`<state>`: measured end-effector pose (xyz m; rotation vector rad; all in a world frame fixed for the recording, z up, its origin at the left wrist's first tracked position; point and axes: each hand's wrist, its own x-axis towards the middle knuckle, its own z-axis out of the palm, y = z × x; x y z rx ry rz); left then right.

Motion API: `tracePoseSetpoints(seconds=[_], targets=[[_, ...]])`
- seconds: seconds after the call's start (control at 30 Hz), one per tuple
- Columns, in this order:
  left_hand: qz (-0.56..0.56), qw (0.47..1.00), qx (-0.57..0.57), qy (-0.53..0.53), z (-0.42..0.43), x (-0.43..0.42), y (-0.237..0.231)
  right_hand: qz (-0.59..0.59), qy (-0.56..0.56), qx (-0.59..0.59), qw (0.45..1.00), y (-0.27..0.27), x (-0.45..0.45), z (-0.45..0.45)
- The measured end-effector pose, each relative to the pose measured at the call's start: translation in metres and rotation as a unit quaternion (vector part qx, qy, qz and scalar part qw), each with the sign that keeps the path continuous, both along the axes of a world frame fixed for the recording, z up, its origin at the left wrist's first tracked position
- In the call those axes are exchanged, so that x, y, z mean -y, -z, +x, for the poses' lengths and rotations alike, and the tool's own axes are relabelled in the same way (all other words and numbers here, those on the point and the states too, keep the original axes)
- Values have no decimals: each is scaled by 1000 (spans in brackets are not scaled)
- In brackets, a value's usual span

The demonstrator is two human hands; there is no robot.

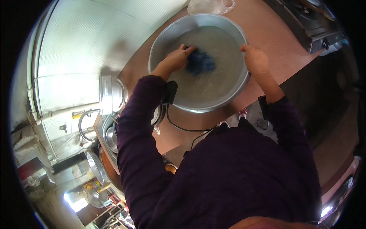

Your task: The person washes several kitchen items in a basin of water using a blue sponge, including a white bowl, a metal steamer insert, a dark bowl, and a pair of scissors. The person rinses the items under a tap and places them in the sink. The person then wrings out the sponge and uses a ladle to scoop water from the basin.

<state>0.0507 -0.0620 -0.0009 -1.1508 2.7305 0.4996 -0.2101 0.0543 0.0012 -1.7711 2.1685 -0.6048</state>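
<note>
A wide round metal basin stands on a reddish-brown tabletop, holding cloudy greyish liquid. In the liquid lies a dark blue, blurred item, perhaps a cloth or scouring pad; its lower part is under the surface. My left hand reaches over the basin's left side and grips this item at its upper left edge. On the opposite side, my right hand clasps the basin's right rim, thumb side against the metal. Both wrists carry small black devices below the dark purple sleeves.
A gas stove sits at the upper right. Behind the basin lies a clear plastic bag. Metal pots and a sink with bowls are at the left, beside a pale corrugated wall. A black cable crosses the table's front.
</note>
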Motion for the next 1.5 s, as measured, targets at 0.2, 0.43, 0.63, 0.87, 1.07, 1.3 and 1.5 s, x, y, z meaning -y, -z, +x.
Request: tracePoseSetpoints(seconds=[0.2, 0.43, 0.63, 0.87, 1.07, 1.3, 1.5], targets=[[-83, 986, 95, -104, 3, 13, -19, 46, 21, 16, 999, -2, 0, -3], [-332, 920, 208, -19, 41, 2, -56, 73, 36, 48, 996, -8, 0, -1], [-219, 936, 274, -28, 57, -63, -69, -10, 19, 78, 997, 0, -4, -2], [208, 969, 120, -51, 21, -108, -67, -15, 21, 25, 999, 0, -2, 0], [208, 968, 105, 92, -43, -103, -27, 13, 15, 23, 1000, 1, -2, -2], [81, 991, 102, 32, -67, -62, 4, -29, -2, 38, 999, 1, -3, -1], [-25, 991, 129, -42, -45, -36, 2, -25, -1, 33, 999, 0, -12, 4]])
